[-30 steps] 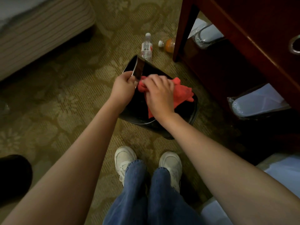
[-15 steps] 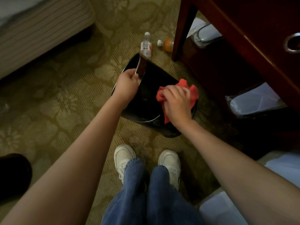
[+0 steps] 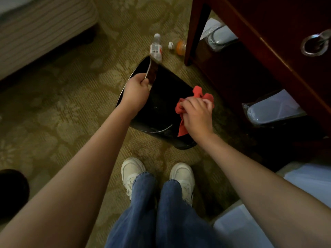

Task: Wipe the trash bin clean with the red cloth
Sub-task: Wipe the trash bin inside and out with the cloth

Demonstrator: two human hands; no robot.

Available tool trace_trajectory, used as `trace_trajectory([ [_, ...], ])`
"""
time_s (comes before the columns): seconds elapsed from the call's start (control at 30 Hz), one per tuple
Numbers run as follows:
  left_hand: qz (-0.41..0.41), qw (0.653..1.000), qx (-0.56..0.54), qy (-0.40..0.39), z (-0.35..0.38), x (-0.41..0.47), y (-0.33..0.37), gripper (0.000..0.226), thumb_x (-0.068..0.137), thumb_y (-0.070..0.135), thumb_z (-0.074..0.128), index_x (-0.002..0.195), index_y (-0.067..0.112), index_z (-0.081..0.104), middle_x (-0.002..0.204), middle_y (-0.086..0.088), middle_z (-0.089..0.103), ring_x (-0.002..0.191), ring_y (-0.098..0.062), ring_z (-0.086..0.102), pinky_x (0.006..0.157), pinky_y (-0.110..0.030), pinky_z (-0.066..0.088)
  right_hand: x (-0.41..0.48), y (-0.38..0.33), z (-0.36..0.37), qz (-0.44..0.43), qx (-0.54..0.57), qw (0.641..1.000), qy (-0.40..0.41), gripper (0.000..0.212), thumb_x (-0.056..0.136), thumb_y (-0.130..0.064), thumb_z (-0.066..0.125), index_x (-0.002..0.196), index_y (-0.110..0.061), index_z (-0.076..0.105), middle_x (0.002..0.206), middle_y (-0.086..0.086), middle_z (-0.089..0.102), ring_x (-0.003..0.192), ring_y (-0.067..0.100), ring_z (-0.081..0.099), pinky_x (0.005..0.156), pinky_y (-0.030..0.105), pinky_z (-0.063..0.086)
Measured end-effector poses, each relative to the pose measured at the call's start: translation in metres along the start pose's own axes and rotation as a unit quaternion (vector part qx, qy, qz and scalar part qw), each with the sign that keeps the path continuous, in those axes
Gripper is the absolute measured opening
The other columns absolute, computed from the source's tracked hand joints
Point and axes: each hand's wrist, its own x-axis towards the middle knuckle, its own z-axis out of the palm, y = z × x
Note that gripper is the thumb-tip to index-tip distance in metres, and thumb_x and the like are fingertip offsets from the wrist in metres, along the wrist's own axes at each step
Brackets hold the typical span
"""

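A black trash bin (image 3: 161, 102) lies tilted on the carpet in front of my feet, its open rim turned to the left. My left hand (image 3: 136, 90) grips that rim at its upper left. My right hand (image 3: 196, 115) is closed on a crumpled red cloth (image 3: 198, 94) and presses it against the bin's right side, near its base. Part of the cloth hangs below my fingers.
Beyond the bin, a clear water bottle (image 3: 156, 47) and an orange bottle (image 3: 178, 47) lie on the carpet. A dark wooden desk (image 3: 268, 42) with a ring drawer handle stands at the right. A striped bed base (image 3: 39, 31) fills the upper left. My white shoes (image 3: 132, 172) stand close behind the bin.
My right hand has slid the red cloth from the bin's upper middle, beside my left hand, across to its right side. The left hand has kept hold of the rim.
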Motion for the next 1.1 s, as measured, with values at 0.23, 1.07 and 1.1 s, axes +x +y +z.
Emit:
trace_trajectory([
  [0.23, -0.003, 1.000, 0.004, 0.000, -0.005, -0.001, -0.006, 0.028, 0.097, 0.007, 0.034, 0.106, 0.001, 0.060, 0.081, -0.007, 0.057, 0.076, -0.018, 0.055, 0.071, -0.030, 0.045, 0.041, -0.054, 0.016, -0.087, 0.038, 0.995, 0.034, 0.019, 0.079, -0.008, 0.062, 0.095, -0.015, 0.068, 0.100, 0.001, 0.064, 0.095, 0.023, 0.057, 0.085, 0.038, 0.034],
  [1.07, -0.022, 1.000, -0.003, 0.008, -0.008, 0.000, -0.011, 0.029, 0.101, 0.016, 0.034, 0.115, 0.019, 0.059, 0.098, -0.010, 0.062, 0.086, -0.024, 0.058, 0.079, -0.036, 0.049, -0.025, 0.016, 0.006, -0.025, -0.054, 0.998, -0.036, 0.022, 0.075, -0.013, 0.051, 0.093, -0.015, 0.064, 0.095, 0.001, 0.064, 0.089, 0.026, 0.060, 0.084, 0.037, 0.028],
  [1.1, -0.017, 1.000, -0.004, 0.010, -0.007, 0.001, -0.009, 0.029, 0.100, 0.015, 0.034, 0.111, 0.019, 0.060, 0.093, -0.010, 0.060, 0.081, -0.024, 0.055, 0.074, -0.034, 0.046, -0.021, 0.009, 0.005, -0.019, -0.044, 0.998, -0.030, 0.023, 0.076, -0.014, 0.049, 0.093, -0.015, 0.064, 0.094, 0.001, 0.064, 0.089, 0.026, 0.060, 0.084, 0.037, 0.028],
])
